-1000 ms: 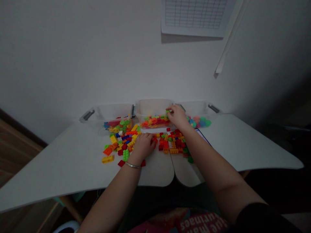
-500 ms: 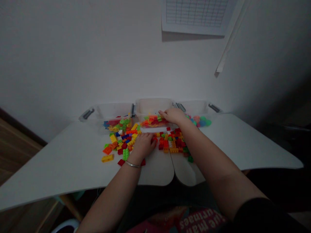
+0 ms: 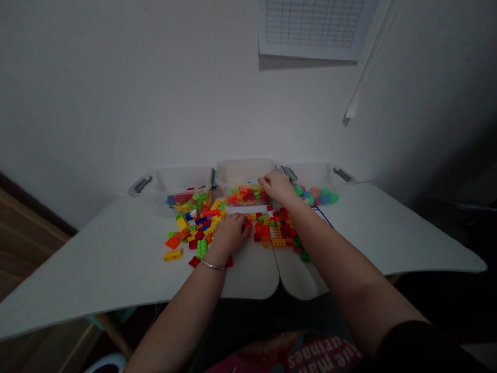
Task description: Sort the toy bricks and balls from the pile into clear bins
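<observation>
My left hand, a bangle at its wrist, is low over the tabletop bricks, thumb and forefinger closed around a red brick. My right hand hovers by the right front rim of the middle clear bin, fingers slightly apart and nothing visible between them. Orange, red and green bricks lie inside that bin. Loose bricks spread on both sides of my left hand, among them a yellow brick, a green brick and an orange brick.
A left clear bin holds mixed colourful pieces, and a right clear bin holds round ones. Part of a phone shows beside my right forearm. The white table meets the wall behind the bins; a gap divides its front edge.
My right hand has shifted slightly right, and its fingers have drawn back from over the middle bin. The phone has come into view beside my forearm. My left hand has stayed put.
</observation>
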The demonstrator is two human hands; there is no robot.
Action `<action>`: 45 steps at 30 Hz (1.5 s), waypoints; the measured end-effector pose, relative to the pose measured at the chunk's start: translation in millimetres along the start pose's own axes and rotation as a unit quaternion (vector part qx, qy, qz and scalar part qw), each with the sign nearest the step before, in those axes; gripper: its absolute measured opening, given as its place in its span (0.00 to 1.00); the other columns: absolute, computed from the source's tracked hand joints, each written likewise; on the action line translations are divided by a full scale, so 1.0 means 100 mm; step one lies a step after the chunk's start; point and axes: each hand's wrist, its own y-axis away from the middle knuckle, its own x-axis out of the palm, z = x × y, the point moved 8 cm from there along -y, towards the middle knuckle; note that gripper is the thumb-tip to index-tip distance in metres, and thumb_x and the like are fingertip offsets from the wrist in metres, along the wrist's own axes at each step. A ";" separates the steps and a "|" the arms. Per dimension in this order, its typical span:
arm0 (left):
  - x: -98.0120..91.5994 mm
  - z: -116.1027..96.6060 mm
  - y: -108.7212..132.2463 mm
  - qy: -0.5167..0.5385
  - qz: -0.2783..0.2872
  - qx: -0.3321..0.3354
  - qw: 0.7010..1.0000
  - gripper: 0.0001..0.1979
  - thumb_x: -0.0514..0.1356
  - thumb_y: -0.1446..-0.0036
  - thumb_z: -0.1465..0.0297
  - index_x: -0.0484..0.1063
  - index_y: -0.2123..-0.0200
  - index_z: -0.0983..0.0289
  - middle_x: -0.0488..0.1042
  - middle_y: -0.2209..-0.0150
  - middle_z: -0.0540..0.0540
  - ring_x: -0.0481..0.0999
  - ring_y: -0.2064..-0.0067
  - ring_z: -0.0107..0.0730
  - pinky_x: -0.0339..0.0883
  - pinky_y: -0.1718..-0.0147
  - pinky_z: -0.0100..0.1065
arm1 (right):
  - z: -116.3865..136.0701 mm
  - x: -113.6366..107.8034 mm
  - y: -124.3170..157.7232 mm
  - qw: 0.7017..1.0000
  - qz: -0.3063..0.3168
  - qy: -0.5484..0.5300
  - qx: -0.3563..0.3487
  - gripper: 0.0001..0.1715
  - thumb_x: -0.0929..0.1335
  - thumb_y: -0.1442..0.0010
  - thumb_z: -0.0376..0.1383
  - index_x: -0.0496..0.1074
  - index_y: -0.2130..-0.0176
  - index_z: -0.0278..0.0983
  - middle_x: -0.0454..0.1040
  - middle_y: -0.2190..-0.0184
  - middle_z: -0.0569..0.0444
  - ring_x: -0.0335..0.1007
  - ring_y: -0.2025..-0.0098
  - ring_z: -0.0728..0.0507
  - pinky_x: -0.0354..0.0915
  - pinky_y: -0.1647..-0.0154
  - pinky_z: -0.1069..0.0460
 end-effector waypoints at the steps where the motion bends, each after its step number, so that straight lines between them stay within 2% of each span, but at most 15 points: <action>1: 0.00 0.00 0.00 0.001 -0.002 0.001 1.000 0.11 0.53 0.38 0.65 0.71 0.58 0.62 0.75 0.56 0.59 0.73 0.53 0.42 0.63 0.52 0.42 | 0.00 -0.04 0.02 1.000 -0.016 -0.021 -0.006 0.22 0.61 0.33 0.43 0.78 0.61 0.34 0.79 0.60 0.45 0.72 0.55 0.39 0.62 0.49 0.47; 5: -0.01 -0.01 -0.01 0.003 -0.004 0.005 1.000 0.10 0.54 0.38 0.65 0.71 0.58 0.63 0.75 0.56 0.60 0.73 0.53 0.44 0.64 0.52 0.43 | 0.07 -0.27 0.21 0.990 -0.100 -0.087 -0.043 0.14 0.62 0.35 0.37 0.77 0.59 0.37 0.78 0.57 0.49 0.69 0.51 0.40 0.59 0.45 0.46; 8: -0.01 -0.03 -0.02 0.006 0.002 0.006 1.000 0.10 0.54 0.38 0.66 0.72 0.58 0.64 0.75 0.56 0.61 0.73 0.53 0.44 0.64 0.52 0.43 | 0.17 -0.32 0.44 0.982 -0.123 -0.126 -0.063 0.14 0.61 0.36 0.35 0.76 0.60 0.39 0.77 0.58 0.50 0.69 0.52 0.40 0.61 0.46 0.46; 11: -0.01 -0.02 -0.02 0.012 0.002 -0.005 1.000 0.12 0.54 0.38 0.66 0.72 0.56 0.64 0.76 0.55 0.61 0.74 0.52 0.44 0.64 0.51 0.43 | 0.22 -0.18 0.67 0.982 -0.113 -0.143 -0.052 0.12 0.62 0.37 0.34 0.76 0.61 0.38 0.77 0.59 0.49 0.69 0.52 0.40 0.61 0.46 0.46; 15: -0.02 -0.06 -0.01 0.025 -0.009 0.020 0.999 0.19 0.53 0.37 0.63 0.68 0.45 0.62 0.74 0.49 0.60 0.72 0.47 0.45 0.62 0.47 0.45 | 0.26 0.23 0.90 0.990 -0.038 -0.132 -0.034 0.12 0.65 0.39 0.34 0.75 0.57 0.37 0.77 0.57 0.48 0.69 0.53 0.40 0.63 0.48 0.45; 18: -0.01 -0.10 0.01 0.011 -0.008 0.038 0.999 0.21 0.54 0.38 0.61 0.68 0.44 0.60 0.73 0.48 0.60 0.71 0.47 0.47 0.62 0.46 0.46 | 0.32 0.45 1.00 0.995 0.012 -0.090 -0.046 0.13 0.66 0.40 0.34 0.75 0.54 0.37 0.77 0.55 0.47 0.68 0.51 0.39 0.61 0.46 0.44; 22: -0.01 -0.09 0.02 0.003 -0.011 0.035 0.999 0.21 0.57 0.42 0.64 0.69 0.45 0.62 0.74 0.49 0.60 0.72 0.48 0.48 0.62 0.47 0.46 | 0.42 0.52 1.06 0.995 0.042 -0.054 -0.067 0.17 0.65 0.41 0.32 0.74 0.52 0.35 0.76 0.54 0.44 0.67 0.51 0.37 0.60 0.45 0.43; 27: -0.01 -0.07 0.00 0.017 -0.005 0.024 1.000 0.18 0.56 0.42 0.67 0.70 0.49 0.63 0.75 0.52 0.61 0.73 0.49 0.45 0.63 0.47 0.45 | 0.44 0.57 1.06 0.995 0.052 -0.055 -0.068 0.19 0.65 0.41 0.31 0.73 0.50 0.34 0.76 0.53 0.45 0.67 0.49 0.38 0.59 0.44 0.43; 31: 0.01 -0.04 -0.02 0.035 0.004 0.011 0.999 0.17 0.56 0.42 0.67 0.71 0.49 0.64 0.76 0.52 0.62 0.74 0.49 0.46 0.63 0.47 0.44 | 0.40 0.62 1.03 0.994 0.060 -0.069 -0.058 0.18 0.65 0.41 0.31 0.73 0.51 0.32 0.75 0.53 0.43 0.66 0.49 0.38 0.59 0.43 0.44; 37: 0.01 -0.01 -0.03 0.054 0.012 -0.011 0.998 0.19 0.58 0.43 0.68 0.71 0.48 0.64 0.78 0.55 0.61 0.75 0.52 0.46 0.66 0.50 0.43 | 0.39 0.62 1.01 0.996 0.066 -0.046 -0.042 0.18 0.65 0.40 0.32 0.74 0.50 0.34 0.74 0.51 0.45 0.64 0.49 0.38 0.60 0.44 0.45; 45: 0.00 0.02 -0.04 0.100 -0.014 -0.008 0.995 0.18 0.60 0.46 0.71 0.72 0.50 0.60 0.78 0.54 0.56 0.76 0.52 0.40 0.66 0.50 0.38 | 0.37 0.67 1.01 0.995 0.068 -0.064 -0.040 0.14 0.65 0.41 0.30 0.74 0.55 0.35 0.77 0.56 0.48 0.65 0.51 0.41 0.58 0.46 0.47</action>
